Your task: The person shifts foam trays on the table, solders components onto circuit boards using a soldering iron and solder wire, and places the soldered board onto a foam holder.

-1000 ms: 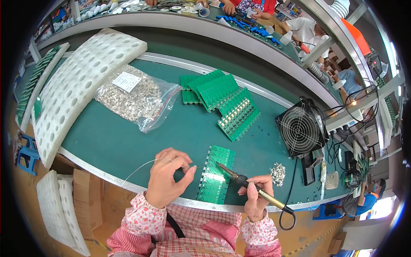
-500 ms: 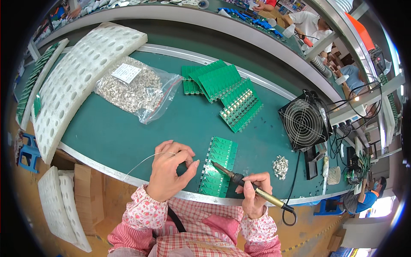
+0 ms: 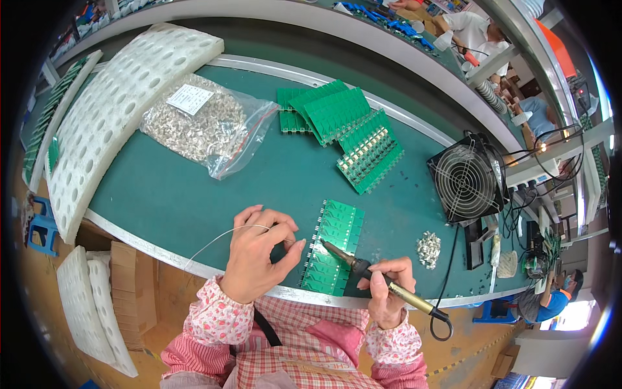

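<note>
A green circuit board panel [image 3: 333, 272] lies on the bench close to its front edge, with small metal parts along its left side. My right hand [image 3: 389, 288] is closed round a soldering iron [image 3: 359, 267], whose tip meets the panel near its left side. Left of the panel, my left hand [image 3: 262, 256] pinches a thin solder wire [image 3: 217, 240]. That wire loops back over the hand and down toward the bench edge. The end of the wire by the fingertips is too fine to make out clearly.
Stacked green boards [image 3: 337, 117] lie beyond, beside a clear bag of small metal parts [image 3: 194, 123]. A white foam tray [image 3: 123, 123] stands at the left. A fan [image 3: 466, 180] and a pile of metal parts [image 3: 429, 250] are on the right. Other people work farther off.
My view has shifted slightly, so the bench things sit a little differently in the picture. Both hands keep their holds, and the iron's tip stays at the panel's left part.
</note>
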The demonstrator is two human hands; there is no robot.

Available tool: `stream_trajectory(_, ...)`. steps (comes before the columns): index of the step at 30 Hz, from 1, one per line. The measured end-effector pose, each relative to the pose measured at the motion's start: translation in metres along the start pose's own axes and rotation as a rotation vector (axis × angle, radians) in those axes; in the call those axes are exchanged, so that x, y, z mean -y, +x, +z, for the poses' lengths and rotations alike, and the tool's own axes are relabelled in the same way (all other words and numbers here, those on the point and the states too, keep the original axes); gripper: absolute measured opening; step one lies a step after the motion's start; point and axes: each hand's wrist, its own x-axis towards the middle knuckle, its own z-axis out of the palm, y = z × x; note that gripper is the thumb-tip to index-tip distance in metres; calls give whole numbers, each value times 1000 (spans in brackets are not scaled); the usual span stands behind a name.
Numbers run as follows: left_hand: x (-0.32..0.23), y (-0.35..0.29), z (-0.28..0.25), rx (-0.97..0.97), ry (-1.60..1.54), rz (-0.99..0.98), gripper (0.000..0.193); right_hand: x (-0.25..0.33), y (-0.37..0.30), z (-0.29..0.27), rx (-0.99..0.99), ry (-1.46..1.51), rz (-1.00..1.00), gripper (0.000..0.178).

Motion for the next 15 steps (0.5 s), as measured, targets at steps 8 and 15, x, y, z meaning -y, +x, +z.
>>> stream_trajectory(8,-1,0,-1,23,7,-13,17,-1,-1,2,-10,-5,-13,13)
stream_trajectory(15,0,2,-1,51,14,-40,16,-4,1,2,-2,-15,-60,12)
